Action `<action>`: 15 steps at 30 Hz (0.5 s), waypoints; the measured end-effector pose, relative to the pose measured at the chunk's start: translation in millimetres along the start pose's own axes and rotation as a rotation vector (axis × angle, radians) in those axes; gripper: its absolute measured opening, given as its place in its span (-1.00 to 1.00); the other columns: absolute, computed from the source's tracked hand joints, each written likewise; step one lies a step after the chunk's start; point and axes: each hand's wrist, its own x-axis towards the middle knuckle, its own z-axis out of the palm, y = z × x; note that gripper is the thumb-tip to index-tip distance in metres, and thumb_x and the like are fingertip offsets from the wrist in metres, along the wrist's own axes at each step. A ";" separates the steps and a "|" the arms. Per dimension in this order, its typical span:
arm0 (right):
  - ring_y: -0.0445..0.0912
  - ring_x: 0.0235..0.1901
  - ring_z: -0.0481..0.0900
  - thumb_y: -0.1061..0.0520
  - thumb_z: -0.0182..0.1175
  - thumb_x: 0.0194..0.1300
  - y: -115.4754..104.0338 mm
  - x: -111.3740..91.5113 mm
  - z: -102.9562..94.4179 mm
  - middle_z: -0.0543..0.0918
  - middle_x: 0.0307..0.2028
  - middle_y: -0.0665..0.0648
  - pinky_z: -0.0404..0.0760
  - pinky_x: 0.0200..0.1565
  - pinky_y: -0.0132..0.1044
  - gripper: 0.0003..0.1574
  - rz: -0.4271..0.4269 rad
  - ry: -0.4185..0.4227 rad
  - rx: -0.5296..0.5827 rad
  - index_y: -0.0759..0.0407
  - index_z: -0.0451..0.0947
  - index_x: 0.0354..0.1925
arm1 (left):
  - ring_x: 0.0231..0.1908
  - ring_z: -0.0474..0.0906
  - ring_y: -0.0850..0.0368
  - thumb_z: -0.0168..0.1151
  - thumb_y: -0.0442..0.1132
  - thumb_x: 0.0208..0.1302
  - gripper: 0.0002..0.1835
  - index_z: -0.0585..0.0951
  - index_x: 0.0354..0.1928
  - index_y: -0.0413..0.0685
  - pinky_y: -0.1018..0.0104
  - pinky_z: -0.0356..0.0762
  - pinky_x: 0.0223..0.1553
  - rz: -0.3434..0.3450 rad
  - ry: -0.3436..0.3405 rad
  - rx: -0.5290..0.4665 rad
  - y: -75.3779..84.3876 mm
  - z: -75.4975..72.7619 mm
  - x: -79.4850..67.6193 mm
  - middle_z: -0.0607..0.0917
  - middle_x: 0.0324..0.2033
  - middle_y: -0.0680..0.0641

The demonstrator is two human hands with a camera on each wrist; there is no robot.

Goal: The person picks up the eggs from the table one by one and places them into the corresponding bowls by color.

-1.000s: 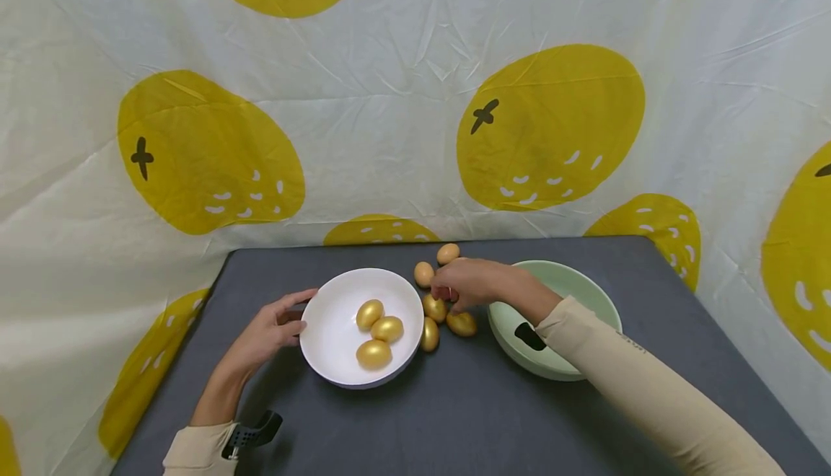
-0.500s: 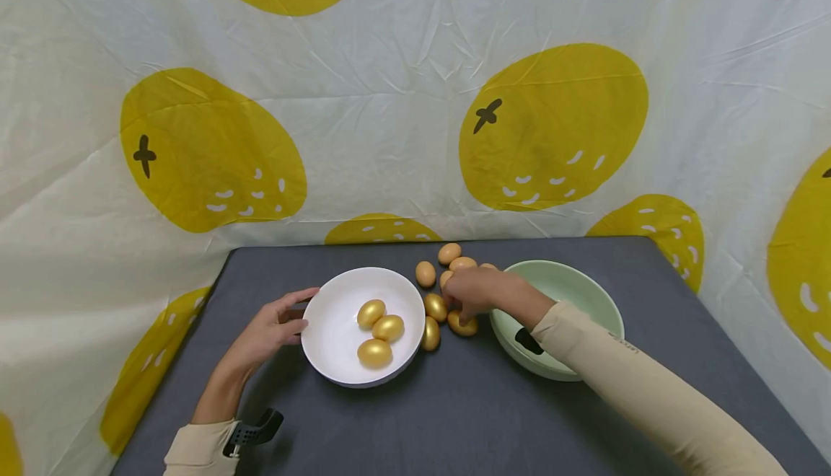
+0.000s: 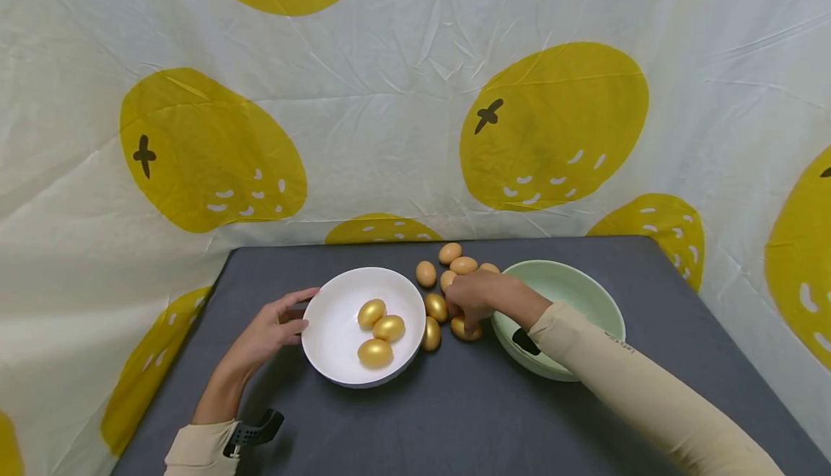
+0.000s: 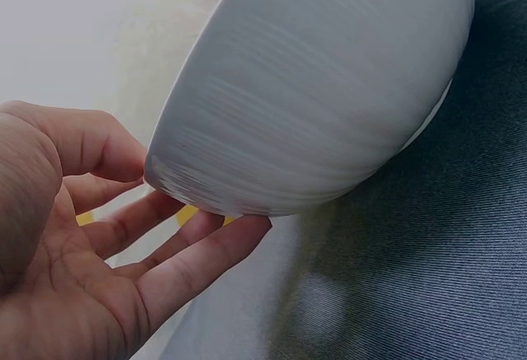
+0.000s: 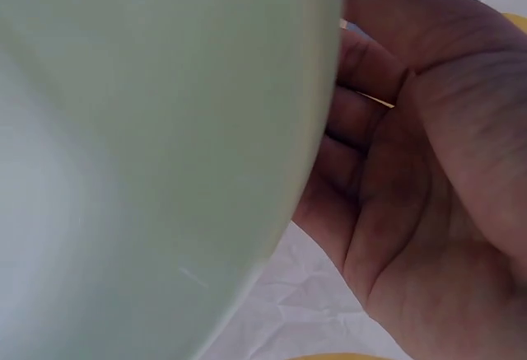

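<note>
Nearest me, a small black strap-on device [image 3: 260,429] sits below the left hand [image 3: 269,328], to the near left of the white round smooth bowl [image 3: 327,324]. That hand has not changed over the last second: its grip is spread, fingers lightly bent, tips touching the bowl's outer wall, with nothing pinched that I can make out. I read that as steadying. Inside the white bowl, the three shiny gold eggs [image 3: 374,353] lie as they did.

The change is to the right of the white bowl. The right hand [image 3: 477,296] has come down and slightly away from it, fingers curled onto a lone shiny gold egg [image 3: 466,332] on the dark grey table [image 3: 389,425]; that egg has edged a little nearer me. The fingertips are hidden, so I cannot tell how far this grip has closed or whether it has firm hold. For the work in hand, I judge that contact is made but the egg still rests down.

Two more gold eggs [image 3: 431,334] lie between it and the white bowl. Farther right of that bowl stands a pale green round bowl [image 3: 584,285]. Beyond, to the white bowl's far right, five light-brown eggs [image 3: 425,274] now show, some uncovered by the hand's move. Behind the white bowl hangs white cloth [image 3: 376,144] with yellow fruit shapes.
</note>
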 end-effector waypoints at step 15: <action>-0.22 -0.57 0.24 0.11 0.49 -0.01 4.4 -10.2 -7.3 0.28 -0.65 -0.19 0.22 -0.45 -0.26 -0.68 -0.021 0.023 0.064 -0.17 0.51 -0.60 | 0.10 0.57 -0.17 0.18 -0.34 0.42 -0.39 0.37 0.48 0.01 0.13 0.65 -0.06 0.008 -0.005 0.011 -0.6 -0.8 0.4 0.42 0.36 -0.32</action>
